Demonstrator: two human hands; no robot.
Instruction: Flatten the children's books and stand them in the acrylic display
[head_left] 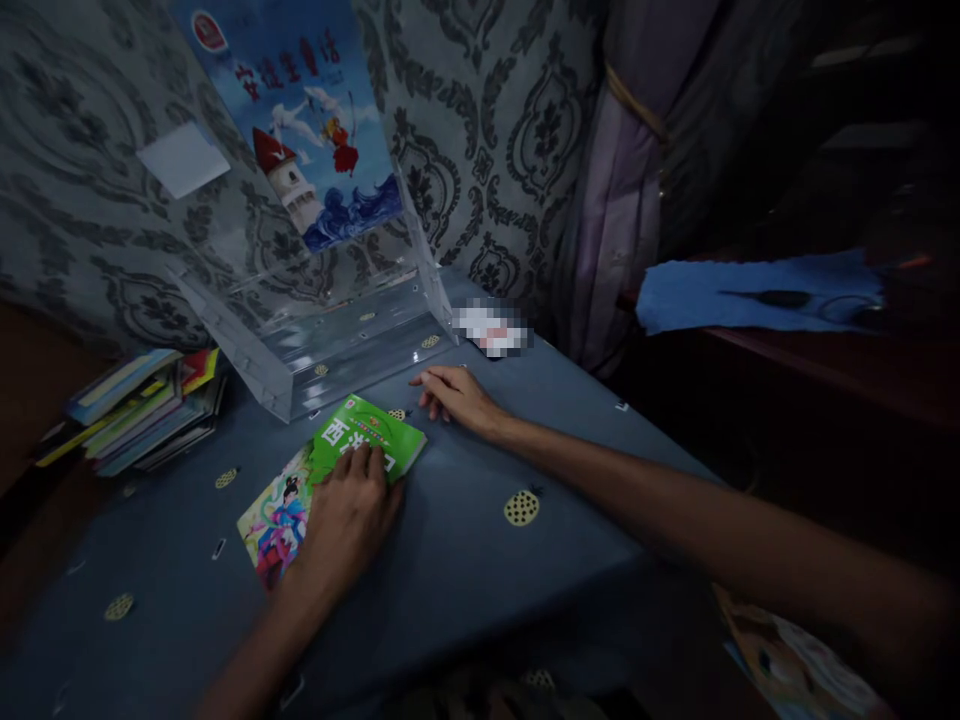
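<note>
The left hand [349, 515] lies over a green book [321, 455], its fingers bent and close together on the cover; whether they grip it or only press down, I cannot tell. The book lies aslant on the worktop [465, 560], under and around those fingers: white lettering shows just beside their tips, and a dark-haired figure in bright clothes is printed to their left.

The right hand [465, 400] is beyond the book's right end, with its fingers loosely curled, the gap between them narrow and nothing visible in them. They point left; whether they touch the worktop is unclear.

Just beyond both hands' fingers stands a clear holder [255, 360], and farther up from them a blue picture book [337, 150] is upright, showing a red-roofed tower and waves. A stack of books [142, 410] lies well to the left of the left fingers. Near the right fingers, beyond and slightly right, is a small blurred-out item [491, 328]. Far to their right lies a blue cloth [682, 295].
</note>
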